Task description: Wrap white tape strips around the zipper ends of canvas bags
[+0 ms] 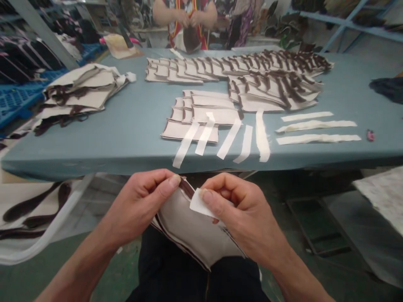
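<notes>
Over my lap lies a pale panel with a dark brown edge (185, 228), sloping down from the table's front edge. My left hand (147, 201) pinches its upper corner between thumb and fingers. A short white strip (198, 203) is pinched in my right hand (234, 205), right beside the panel's brown edge. Whether the strip touches the panel I cannot tell. Several white strips (229, 138) hang side by side near the table's front edge, some overlapping a small stack of similar panels (189, 130).
More panels lie in overlapping rows (201, 69) across the blue-green table (135, 138), with a pile of pieces (82, 90) at left. Three white strips (317, 138) and a small pink object (370, 135) lie at right. Across the table a person (185, 21) handles a dark piece.
</notes>
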### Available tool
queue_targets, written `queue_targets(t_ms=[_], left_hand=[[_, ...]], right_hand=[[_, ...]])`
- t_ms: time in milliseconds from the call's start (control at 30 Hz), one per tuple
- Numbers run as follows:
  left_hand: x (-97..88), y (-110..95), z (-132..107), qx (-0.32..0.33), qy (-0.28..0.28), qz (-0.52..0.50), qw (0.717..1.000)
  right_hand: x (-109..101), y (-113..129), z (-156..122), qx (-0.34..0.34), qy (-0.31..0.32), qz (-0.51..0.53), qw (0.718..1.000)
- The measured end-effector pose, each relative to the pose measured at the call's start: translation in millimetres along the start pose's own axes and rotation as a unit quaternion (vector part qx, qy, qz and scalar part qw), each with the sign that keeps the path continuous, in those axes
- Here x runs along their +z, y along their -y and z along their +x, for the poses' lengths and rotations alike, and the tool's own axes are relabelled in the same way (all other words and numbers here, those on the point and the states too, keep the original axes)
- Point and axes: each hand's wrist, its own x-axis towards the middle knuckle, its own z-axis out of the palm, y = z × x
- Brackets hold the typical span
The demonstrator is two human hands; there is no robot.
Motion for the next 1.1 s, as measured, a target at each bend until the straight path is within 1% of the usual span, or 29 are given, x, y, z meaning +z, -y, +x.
queue_targets(t_ms=[100,167,267,367,467,633,867,1100], left_hand=[[-3.0,-8,2,0.017,-0.025,-0.004,1.000],[0.9,-8,-1,0.021,-0.036,-0.025,0.999],[13.2,1,-8,0.017,-0.049,-0.067,0.996],[26.0,11,-13,-0.002,-0.062,-0.095,0.994],[33.0,17,-13,-0.018,-0.057,-0.119,0.991],[32.2,20,-10,-0.026,-0.047,-0.113,0.992],[27.2,28,-12,-0.044,-0.039,-0.117,0.991],[25.5,37,-6,-0.039,-0.041,-0.128,0.990]], right_hand=[[8,6,2,-0.048,-0.028,-0.038,0.998],[11,6,2,-0.075,-0.050,-0.066,0.994],[14,0,-2,-0.091,-0.089,-0.118,0.985],[17,-11,-5,-0.102,-0.121,-0.163,0.974],[20,-20,-5,-0.116,-0.141,-0.206,0.961],[23,-29,-3,-0.121,-0.153,-0.253,0.948],[27,-33,3,-0.103,-0.132,-0.226,0.960],[30,-37,9,-0.094,-0.140,-0.223,0.960]])
